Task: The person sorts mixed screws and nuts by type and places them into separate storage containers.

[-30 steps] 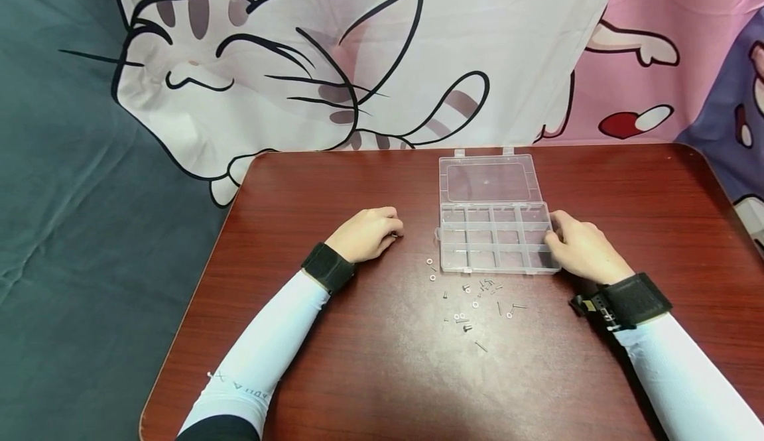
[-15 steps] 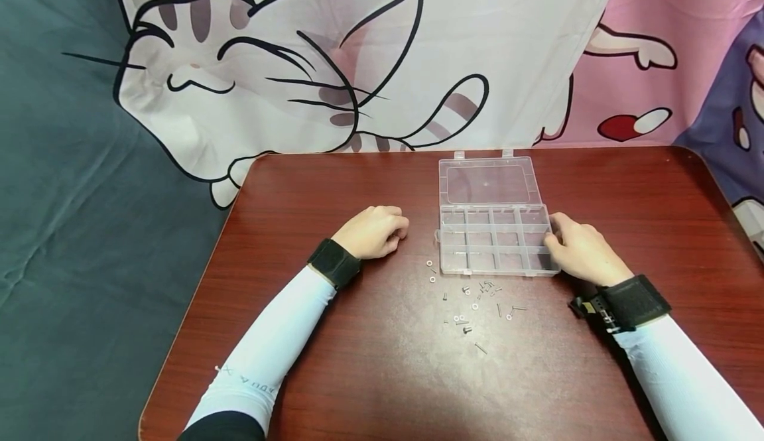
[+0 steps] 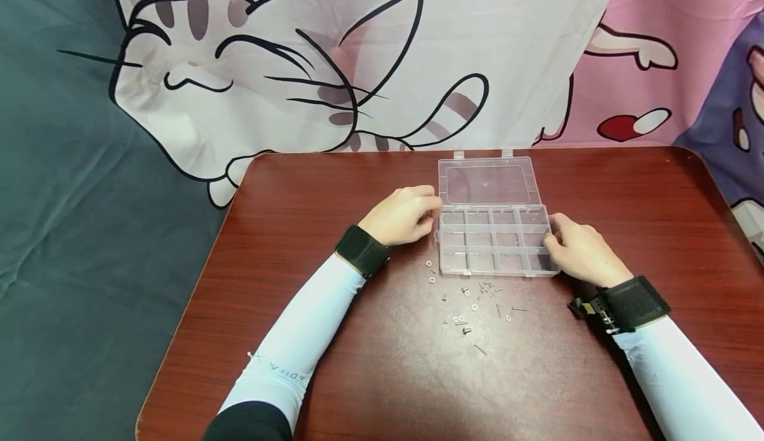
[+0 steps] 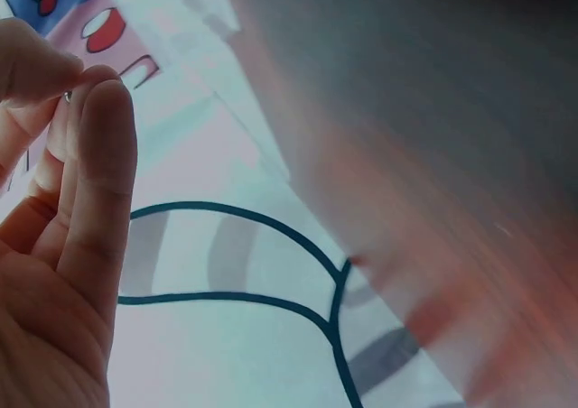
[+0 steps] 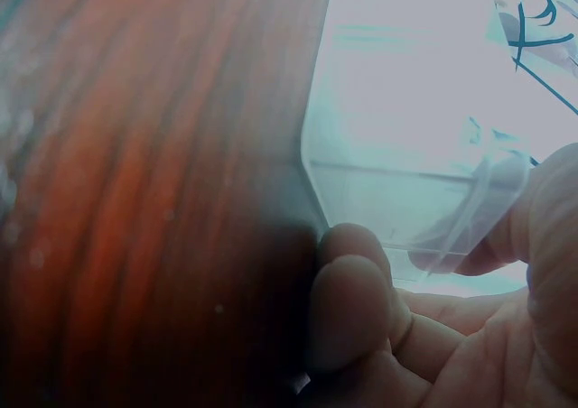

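Note:
A clear plastic compartment box (image 3: 495,245) stands on the table, its lid (image 3: 492,182) folded back flat. My right hand (image 3: 585,249) grips the box's right side; in the right wrist view the thumb and fingers bracket the clear wall (image 5: 388,200). At the box's left edge, near the lid hinge, is my left hand (image 3: 406,214). Its thumb and fingertips pinch a tiny shiny metal piece (image 4: 67,97), mostly hidden between them, so I cannot tell its kind. In front of the box lie several loose screws (image 3: 486,287) and small pale washers (image 3: 474,307).
The brown wooden table (image 3: 334,361) extends to both sides, its back edge just behind the lid. A curtain (image 3: 382,50) with a cartoon cat hangs behind it. More washers (image 3: 428,264) lie near the box's front left corner.
My left hand has moved right and away from me, from bare table to the box's left edge. The right hand keeps its grip on the box, and the loose screws and washers stay put.

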{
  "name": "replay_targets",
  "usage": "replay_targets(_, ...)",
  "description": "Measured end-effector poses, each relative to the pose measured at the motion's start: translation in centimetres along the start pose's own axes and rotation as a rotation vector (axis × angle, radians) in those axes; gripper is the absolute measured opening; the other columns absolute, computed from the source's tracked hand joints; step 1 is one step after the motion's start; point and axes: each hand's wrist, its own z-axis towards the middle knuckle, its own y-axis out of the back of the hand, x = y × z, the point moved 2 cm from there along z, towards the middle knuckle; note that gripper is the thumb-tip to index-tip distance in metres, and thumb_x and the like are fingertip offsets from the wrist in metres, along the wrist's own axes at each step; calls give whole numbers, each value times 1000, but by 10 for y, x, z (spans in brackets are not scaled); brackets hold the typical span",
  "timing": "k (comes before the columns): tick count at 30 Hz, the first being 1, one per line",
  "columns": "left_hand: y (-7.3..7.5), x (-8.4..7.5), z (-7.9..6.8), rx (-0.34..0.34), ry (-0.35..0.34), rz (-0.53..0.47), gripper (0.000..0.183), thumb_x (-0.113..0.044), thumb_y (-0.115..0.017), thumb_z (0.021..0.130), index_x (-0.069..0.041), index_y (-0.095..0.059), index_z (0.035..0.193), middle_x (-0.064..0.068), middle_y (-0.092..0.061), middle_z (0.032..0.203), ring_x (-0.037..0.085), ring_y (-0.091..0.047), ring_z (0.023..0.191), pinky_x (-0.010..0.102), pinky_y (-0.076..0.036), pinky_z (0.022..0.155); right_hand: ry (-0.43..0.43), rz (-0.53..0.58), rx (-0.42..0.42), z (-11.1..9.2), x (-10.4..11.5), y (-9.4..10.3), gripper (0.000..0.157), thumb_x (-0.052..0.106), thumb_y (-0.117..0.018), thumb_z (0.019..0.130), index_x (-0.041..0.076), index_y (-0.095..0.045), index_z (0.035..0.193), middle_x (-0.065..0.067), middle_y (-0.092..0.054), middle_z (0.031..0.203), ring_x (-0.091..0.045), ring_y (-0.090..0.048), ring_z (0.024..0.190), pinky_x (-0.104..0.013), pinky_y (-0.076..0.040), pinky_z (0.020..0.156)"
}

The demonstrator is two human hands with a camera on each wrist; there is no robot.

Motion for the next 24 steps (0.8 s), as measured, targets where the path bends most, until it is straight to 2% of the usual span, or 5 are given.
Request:
replay_targets(4, -2, -6, 15, -36, -8, -36, 14, -2, -61, 86, -16, -64, 86, -2, -55, 86, 10, -52, 69, 24, -44, 64, -2, -4, -5, 0, -1, 0, 43, 17, -48, 101, -5, -51, 138, -29, -69, 113, -36, -67, 90, -56, -53, 79)
replay_targets(9, -4, -11, 26, -74, 8, -69, 15, -2, -59, 87, -16, -65, 86, -2, -53, 85, 9, -50, 68, 22, -40, 63, 0, -15, -13, 1, -1, -1, 43, 17, -48, 100, -6, -51, 137, -29, -69, 110, -34, -66, 86, -54, -53, 77)
replay_targets(18, -8, -14, 32, -123, 23, -111, 14, -1, -63, 87, -14, -68, 88, -3, -53, 84, 8, -52, 72, 21, -43, 65, 0, -1, -4, -1, 2, -1, 41, 16, -48, 100, -5, -52, 136, -27, -69, 109, -34, -66, 87, -54, -53, 78)
replay_targets(24, -7, -14, 33, -156, 2, -111, 14, -1, -63, 87, -13, -69, 88, -2, -55, 83, 7, -54, 71, 19, -43, 65, 6, -7, -15, 0, 1, 0, 41, 16, -48, 100, -4, -52, 135, -27, -70, 109, -34, -66, 88, -54, -53, 78)
